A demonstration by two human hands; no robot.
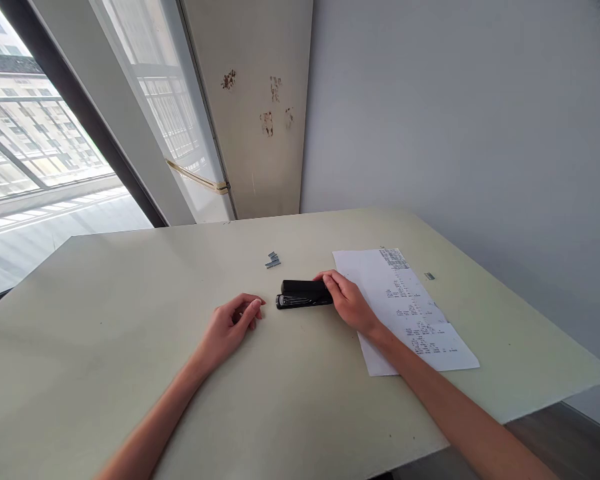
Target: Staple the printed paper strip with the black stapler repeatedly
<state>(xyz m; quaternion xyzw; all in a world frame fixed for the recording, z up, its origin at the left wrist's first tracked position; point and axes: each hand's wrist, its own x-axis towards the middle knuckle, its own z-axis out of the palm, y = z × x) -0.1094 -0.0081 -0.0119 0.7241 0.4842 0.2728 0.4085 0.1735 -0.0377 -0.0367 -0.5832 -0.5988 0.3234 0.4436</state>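
Observation:
A black stapler (300, 294) lies on its base near the middle of a pale table (105, 333). My right hand (347, 300) is wrapped round the stapler's right end, fingers over its top. My left hand (233, 325) rests on the table just left of the stapler, fingers loosely curled, holding nothing I can see. Printed sheets of paper (405, 313) lie under and to the right of my right wrist. A few strips of staples (273, 259) sit on the table behind the stapler.
One more small staple strip (429, 276) lies right of the paper. A grey wall (455, 120) stands behind the table, a large window (40, 133) to the left, and the table's right edge (580, 373) drops to the floor.

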